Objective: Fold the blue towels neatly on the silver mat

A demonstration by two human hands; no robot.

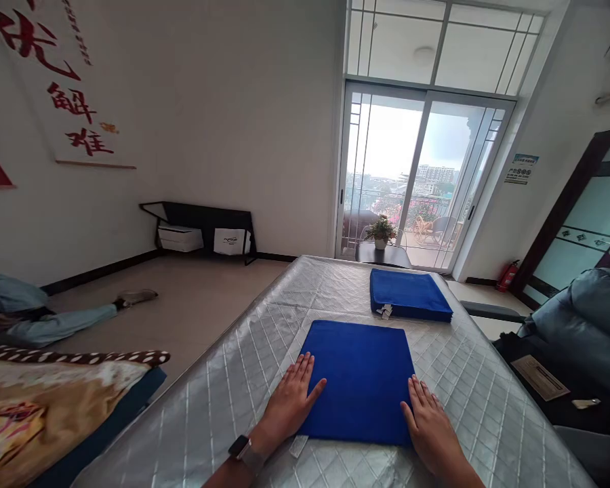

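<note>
A flat blue fabric square (358, 383), perhaps a folded storage box, lies on the silver quilted table cover (224, 379). My left hand (293, 393) rests over its left edge, fingers stretched out and thumb on the fabric. Along the right edge lies my right hand (430, 413), also flat, its thumb touching the blue side. A small white tag pokes out under the near left corner. Farther back, a stack of similar blue folded pieces (409, 291) sits on the cover, with white tags at its near left corner.
A person's leg (66, 325) stretches across the floor at left, beyond a patterned blanket (66, 393). At right stands a dark sofa (584, 332) with a cardboard piece (539, 377). A potted plant (381, 232) stands on a small table before the glass doors.
</note>
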